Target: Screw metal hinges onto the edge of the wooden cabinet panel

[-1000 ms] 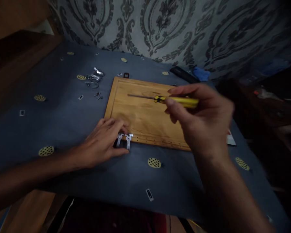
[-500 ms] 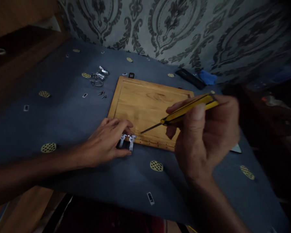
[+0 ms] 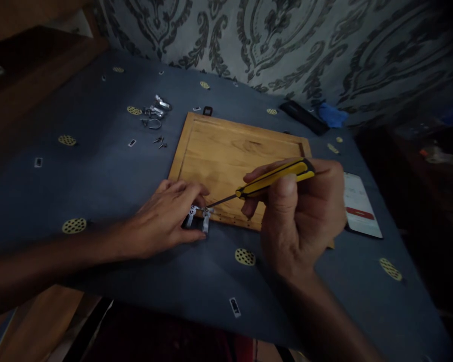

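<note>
My left hand (image 3: 171, 211) is closed around a silver two-armed metal fitting (image 3: 206, 220) at the near left edge of a wooden board (image 3: 226, 156). The thumb presses by the fitting's near end, while the fingers curl over its far side and rest on the board. In my right hand (image 3: 305, 216) is a screwdriver (image 3: 275, 178) with a yellow and black handle, tilted down to the left. Its thin tip meets the top of the fitting, though the screw head there is too small to make out. A row of small dark holes runs along the board's near edge.
Several silver metal parts (image 3: 156, 110) and small screws (image 3: 160, 142) lie left of the board on the blue patterned cloth (image 3: 109, 186). A lit phone (image 3: 362, 206) lies at right. A black case (image 3: 304, 117) and a blue cloth (image 3: 332, 115) are by the patterned wall covering.
My right hand has moved left and slightly down, bringing the screwdriver tip from over the board onto the fitting. More of the phone shows. My left hand keeps its hold.
</note>
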### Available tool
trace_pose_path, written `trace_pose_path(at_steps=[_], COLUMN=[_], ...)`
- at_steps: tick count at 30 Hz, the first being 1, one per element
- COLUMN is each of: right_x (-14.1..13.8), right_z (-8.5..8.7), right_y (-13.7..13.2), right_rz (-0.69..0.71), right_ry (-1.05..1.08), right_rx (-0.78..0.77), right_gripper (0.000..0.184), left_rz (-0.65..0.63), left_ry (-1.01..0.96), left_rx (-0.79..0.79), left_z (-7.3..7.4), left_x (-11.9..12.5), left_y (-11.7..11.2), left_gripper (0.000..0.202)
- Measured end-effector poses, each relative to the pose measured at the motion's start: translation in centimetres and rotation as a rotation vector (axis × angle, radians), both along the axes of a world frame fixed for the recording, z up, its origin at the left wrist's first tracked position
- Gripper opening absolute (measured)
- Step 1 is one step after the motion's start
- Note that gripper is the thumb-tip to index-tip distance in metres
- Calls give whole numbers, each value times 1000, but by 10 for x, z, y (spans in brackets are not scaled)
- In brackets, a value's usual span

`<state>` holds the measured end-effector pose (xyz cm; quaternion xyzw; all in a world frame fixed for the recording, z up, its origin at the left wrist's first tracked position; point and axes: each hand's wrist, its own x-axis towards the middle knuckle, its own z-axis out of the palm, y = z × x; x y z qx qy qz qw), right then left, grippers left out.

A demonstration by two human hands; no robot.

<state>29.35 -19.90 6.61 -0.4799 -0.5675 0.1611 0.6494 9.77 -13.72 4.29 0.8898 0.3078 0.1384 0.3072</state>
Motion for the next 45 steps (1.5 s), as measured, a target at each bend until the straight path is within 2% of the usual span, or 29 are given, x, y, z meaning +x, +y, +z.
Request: trace_pose_path(at_steps=[18,24,26,30,34,42,45], right_x=[1,0,0,-1,1,11,11], right_z=[-3,8,14,21,21,21,21], right_y=[2,5,7,12,13,8,8], right_rz=[-20,35,64,88,129,236,226], right_ry=[-79,-118,-140,-123,-71,-22,0], right_rx=[-16,-124,-168,-241,-281,-315,-313], right_gripper=[14,6,11,34,41,23,21], left_rz=[6,15,11,-1,-6,-1,-2], left_ry=[1,-2,-7,-21,-13,-25,-16], left_rx=[-6,-10,-19,-19,-9,15,4], left_z=[-4,-2,-1,0,0,-5,-4], left_x=[0,0,0,0,1,0,1], left_y=[1,1,1,2,2,1,1], left_gripper=[55,58,53,48,47,49,49])
